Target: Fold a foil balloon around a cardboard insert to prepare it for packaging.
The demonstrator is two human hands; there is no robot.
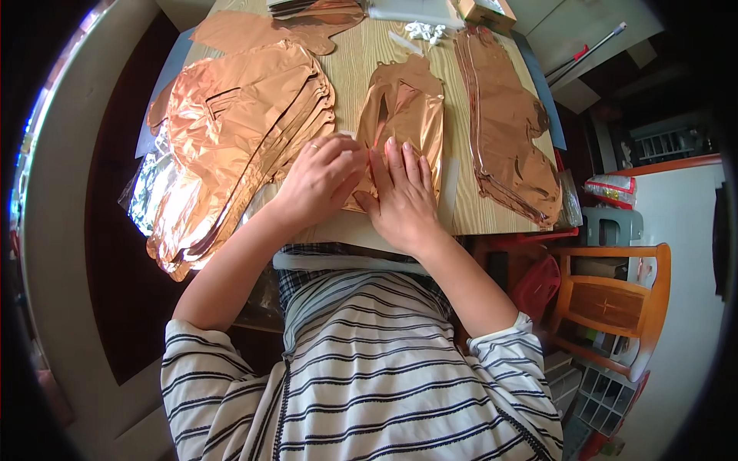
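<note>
A flat, copper-coloured foil balloon (413, 84), folded into a narrow shape, lies in front of me on the wood-grain table (350, 46). My right hand (403, 196) rests on its near part, palm down with the fingers stretched out. Close beside it, at the balloon's left edge, my left hand (327, 173) has its fingers bent together; whatever lies between the fingertips is hidden. Left of my hands spreads a stack of flat copper foil balloons (238, 115), its edges fanned out. On the right lies a long, narrow pile of folded foil balloons (503, 115).
At the far edge are more copper foil sheets (261, 29), small white crumpled pieces (425, 31) and a cardboard box (488, 12). Clear plastic wrapping (144, 188) sticks out at the table's left. A wooden chair (607, 303) and a grey stool (613, 227) stand to the right.
</note>
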